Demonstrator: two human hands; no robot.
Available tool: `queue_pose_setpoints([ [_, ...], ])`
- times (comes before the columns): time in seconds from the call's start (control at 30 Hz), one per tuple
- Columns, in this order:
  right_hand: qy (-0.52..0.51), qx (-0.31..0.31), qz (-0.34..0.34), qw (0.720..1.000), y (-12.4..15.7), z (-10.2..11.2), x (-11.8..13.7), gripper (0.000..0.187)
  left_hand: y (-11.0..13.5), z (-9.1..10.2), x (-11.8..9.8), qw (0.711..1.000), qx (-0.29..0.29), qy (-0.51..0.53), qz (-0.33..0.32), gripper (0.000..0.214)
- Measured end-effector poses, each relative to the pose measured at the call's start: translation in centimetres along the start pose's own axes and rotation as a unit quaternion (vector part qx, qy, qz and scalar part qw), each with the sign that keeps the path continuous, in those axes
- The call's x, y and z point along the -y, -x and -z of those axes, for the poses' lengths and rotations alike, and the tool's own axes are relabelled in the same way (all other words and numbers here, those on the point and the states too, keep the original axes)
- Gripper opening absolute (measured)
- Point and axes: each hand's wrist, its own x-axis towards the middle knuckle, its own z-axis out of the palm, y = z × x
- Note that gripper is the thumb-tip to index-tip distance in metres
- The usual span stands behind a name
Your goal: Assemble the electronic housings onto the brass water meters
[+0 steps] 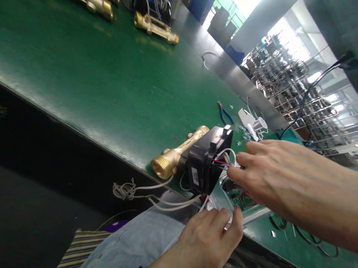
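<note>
A brass pipe fitting carrying a black plastic housing lies near the front edge of the green bench. Red, black and white wires come out of the open housing. My right hand reaches in from the right, its fingertips pinched on those wires. My left hand is below, fingers curled around a clear cover holding a green circuit board. A coiled white cable hangs off the bench edge towards my lap.
More brass fittings lie at the far side of the bench. Blue-handled pliers and a small white part with cable scraps sit behind the housing. A black cable arcs at the right. Racks of parts stand beyond.
</note>
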Motion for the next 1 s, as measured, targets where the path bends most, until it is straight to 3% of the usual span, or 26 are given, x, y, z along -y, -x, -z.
queue_pose_setpoints([
  [0.17,0.009,-0.001,-0.009,1.0,0.6,-0.4,0.2,0.011,-0.2,0.0,-0.1,1.0,-0.002,-0.005,-0.002,0.031],
  [0.33,0.022,0.063,-0.072,0.995,0.8,-0.5,0.0,0.008,-0.2,0.2,-0.2,1.0,0.012,-0.001,0.002,0.031],
  [0.43,0.012,0.065,-0.087,0.994,1.3,-1.0,-0.4,0.011,0.0,0.1,0.0,1.0,0.02,0.0,-0.002,0.032],
  [0.53,0.0,0.028,-0.07,0.997,1.9,-1.5,-0.5,0.017,0.2,-0.2,0.0,1.0,0.016,0.004,-0.003,0.034],
  [0.7,0.007,-0.034,-0.03,0.999,1.8,-1.4,0.3,0.011,0.2,-0.3,0.0,1.0,0.012,-0.002,-0.001,0.036],
  [1.0,0.024,-0.002,-0.016,1.0,0.1,-0.3,-0.2,0.01,0.1,-0.2,-0.1,1.0,0.012,-0.014,0.0,0.036],
])
